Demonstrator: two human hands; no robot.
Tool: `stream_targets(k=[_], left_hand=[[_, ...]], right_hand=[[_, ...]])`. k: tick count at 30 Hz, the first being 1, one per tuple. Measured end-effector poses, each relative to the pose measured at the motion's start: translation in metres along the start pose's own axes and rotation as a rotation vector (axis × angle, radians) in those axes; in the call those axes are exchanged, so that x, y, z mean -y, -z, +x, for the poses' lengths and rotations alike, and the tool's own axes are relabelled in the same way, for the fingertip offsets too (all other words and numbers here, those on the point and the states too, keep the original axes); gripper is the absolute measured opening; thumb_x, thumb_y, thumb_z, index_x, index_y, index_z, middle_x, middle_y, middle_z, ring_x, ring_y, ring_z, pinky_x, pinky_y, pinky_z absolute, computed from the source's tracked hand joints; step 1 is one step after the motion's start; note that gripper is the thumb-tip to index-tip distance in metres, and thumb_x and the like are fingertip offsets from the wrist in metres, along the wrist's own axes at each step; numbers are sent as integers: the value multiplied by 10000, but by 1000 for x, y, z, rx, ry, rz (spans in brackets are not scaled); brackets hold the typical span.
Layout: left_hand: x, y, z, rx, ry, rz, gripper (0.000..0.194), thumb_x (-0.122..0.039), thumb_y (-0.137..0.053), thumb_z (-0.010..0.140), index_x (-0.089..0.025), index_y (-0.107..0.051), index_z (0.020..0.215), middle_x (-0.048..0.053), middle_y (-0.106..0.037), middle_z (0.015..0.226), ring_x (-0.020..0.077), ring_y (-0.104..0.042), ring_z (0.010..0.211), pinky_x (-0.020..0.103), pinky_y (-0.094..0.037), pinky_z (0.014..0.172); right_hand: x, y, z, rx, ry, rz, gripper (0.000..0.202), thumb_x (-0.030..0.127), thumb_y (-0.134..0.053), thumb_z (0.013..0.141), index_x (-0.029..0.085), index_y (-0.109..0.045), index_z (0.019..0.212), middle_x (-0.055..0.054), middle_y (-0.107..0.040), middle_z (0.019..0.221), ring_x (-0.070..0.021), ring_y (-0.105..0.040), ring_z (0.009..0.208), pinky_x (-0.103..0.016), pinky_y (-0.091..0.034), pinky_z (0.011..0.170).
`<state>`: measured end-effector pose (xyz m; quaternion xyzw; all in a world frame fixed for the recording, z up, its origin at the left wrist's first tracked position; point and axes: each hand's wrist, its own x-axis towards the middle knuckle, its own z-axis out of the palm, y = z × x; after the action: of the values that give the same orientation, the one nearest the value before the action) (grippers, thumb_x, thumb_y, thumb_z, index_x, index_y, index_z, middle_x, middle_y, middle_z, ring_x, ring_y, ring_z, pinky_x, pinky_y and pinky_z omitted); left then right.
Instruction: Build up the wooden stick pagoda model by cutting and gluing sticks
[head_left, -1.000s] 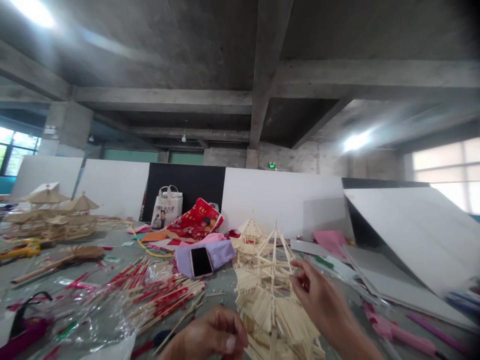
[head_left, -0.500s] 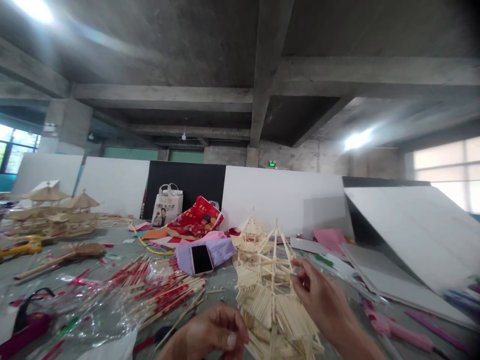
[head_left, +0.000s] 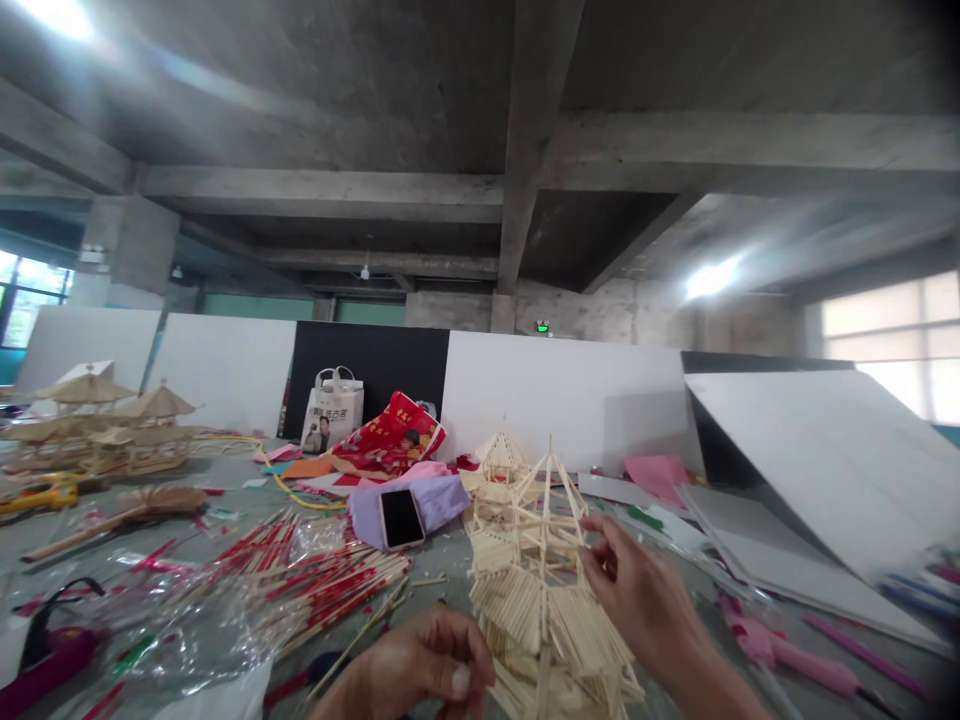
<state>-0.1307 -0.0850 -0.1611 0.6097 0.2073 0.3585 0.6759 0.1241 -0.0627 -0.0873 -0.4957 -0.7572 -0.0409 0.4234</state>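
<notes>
A model pavilion of thin pale wooden sticks stands before me, with slatted lower roofs and an open upper frame rising to a point. My right hand is at the right side of that upper frame, thumb and forefinger closed at its corner post. Left of the lower roof, my left hand is curled with its fingertips together; whatever it may hold is hidden. Behind the pavilion stands another pointed stick roof.
Red-tipped sticks and clear plastic wrap lie at left. A phone rests on purple cloth. A pink glue gun lies at right, near white boards. Finished-looking stick pavilions stand far left.
The whole view has shifted very slightly. Both hands keep nearly the same pose and place beside the pavilion.
</notes>
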Motion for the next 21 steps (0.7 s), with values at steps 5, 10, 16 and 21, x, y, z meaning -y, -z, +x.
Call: stream_targets(k=[5,10,16,21], left_hand=[[1,0,0,-7,-13,-4,319,-301,-720,612,-70,-649,819,73,-637,661,79,-514,462,183,-351,433],[1,0,0,-7,-12,-2,307,-300,-719,613,-74,-655,809,75,-647,661,77,-516,451,181,-350,428],[0,-1,1,-10,-5,2,292,-293,-723,606,-88,-658,803,64,-646,657,74,-515,453,176,-347,425],[0,-3,1,-4,0,10,283,-286,-719,602,-95,-654,800,61,-648,651,82,-520,462,177,-338,422]], right_hand=[[1,1,3,19,3,-27,315,300,-365,801,177,-507,1055,-8,-619,703,-189,-598,655,-308,-398,610],[0,-3,6,-14,26,-37,309,276,-384,790,176,-513,1052,-11,-630,733,-182,-599,662,-297,-392,602],[0,-7,8,-3,45,-25,294,251,-374,774,166,-525,1012,-18,-636,712,-174,-599,624,-281,-386,578],[3,-7,8,4,40,-38,289,245,-366,783,161,-517,1015,-25,-633,714,-179,-602,647,-282,-380,593]])
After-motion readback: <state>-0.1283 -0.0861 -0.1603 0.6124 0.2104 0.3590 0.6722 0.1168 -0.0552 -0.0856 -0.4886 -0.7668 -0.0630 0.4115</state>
